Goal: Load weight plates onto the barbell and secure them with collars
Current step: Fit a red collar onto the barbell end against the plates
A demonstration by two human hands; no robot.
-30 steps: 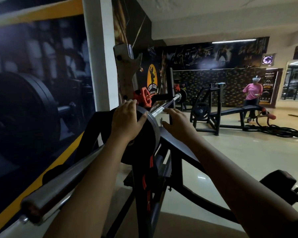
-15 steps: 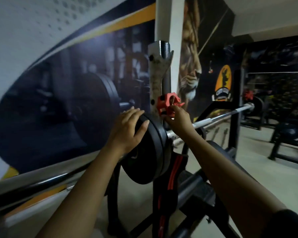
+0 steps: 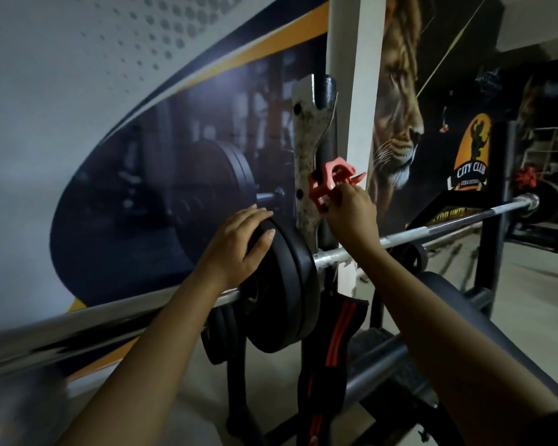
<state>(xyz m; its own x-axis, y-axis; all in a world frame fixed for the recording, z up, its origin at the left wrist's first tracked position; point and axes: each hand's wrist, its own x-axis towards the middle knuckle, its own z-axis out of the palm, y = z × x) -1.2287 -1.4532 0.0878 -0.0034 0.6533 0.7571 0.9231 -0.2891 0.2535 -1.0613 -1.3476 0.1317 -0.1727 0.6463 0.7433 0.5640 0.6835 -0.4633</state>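
By gym wall [image 3: 103, 130]: R hand [image 3: 351, 217] moved up to red collar [image 3: 322, 185].
Pinched it; L hand [image 3: 236, 249] stayed flat on plates [image 3: 287, 294]. Clamp next, prob.

L arm [image 3: 161, 333] was stretched from lower left up to frame centre; L hand [image 3: 236, 246] was laid flat, fingers relaxed, thumb spread. R arm [image 3: 432, 317] was extended from lower right; R hand [image 3: 351, 217], just right of centre, was pinched w/ fingertips on red collar [image 3: 322, 188].

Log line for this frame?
left hand rests on plates | right hand pinches red collar by rack upright | not yet on barbell
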